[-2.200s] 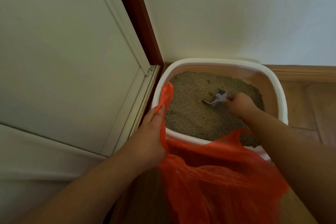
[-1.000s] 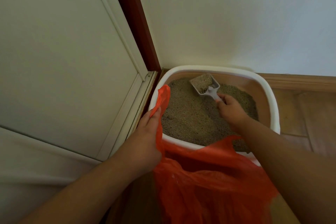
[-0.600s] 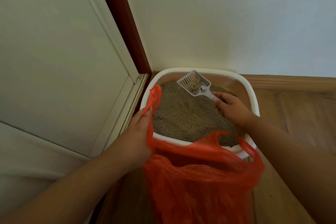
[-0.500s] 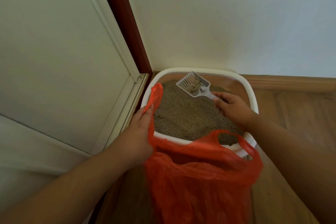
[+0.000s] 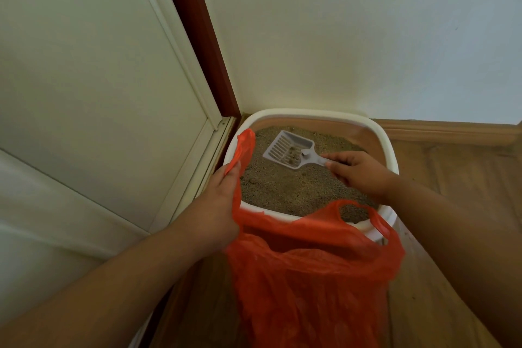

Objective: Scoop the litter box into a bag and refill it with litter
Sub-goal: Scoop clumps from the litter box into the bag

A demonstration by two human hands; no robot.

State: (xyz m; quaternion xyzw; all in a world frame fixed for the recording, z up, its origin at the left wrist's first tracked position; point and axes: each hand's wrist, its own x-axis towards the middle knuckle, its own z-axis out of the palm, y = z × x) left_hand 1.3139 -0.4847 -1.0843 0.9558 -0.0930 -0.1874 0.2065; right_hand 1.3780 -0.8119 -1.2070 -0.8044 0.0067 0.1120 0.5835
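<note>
**Scoop held over the litter, bag held open at the box's near edge**

No brand, label or writing can be read on anything in view; the scoop (image 5: pixel 291 152) is plain pale plastic with a slotted pan, and the bag (image 5: pixel 310 277) is plain orange.

The right hand (image 5: pixel 357 175) pinches the scoop's handle between thumb and curled fingers; the handle's end is hidden inside that grip; the pan is lifted above the litter (image 5: pixel 282 186) with a few dark clumps lying near its handle end, though what they are is hard to make out.

The left hand (image 5: pixel 219 206) grips one bag handle, fingers curled round the bunched plastic, holding it up over the box's (image 5: pixel 387 147) left rim; the other bag handle stands loose against the near rim; the bag's mouth gapes open, its inside dark, its bottom cut off by the frame edge.

The box sits in the corner against the wall (image 5: pixel 353 31) and door (image 5: pixel 93 65); its near rim is covered by the bag; both forearms run out of the frame.
</note>
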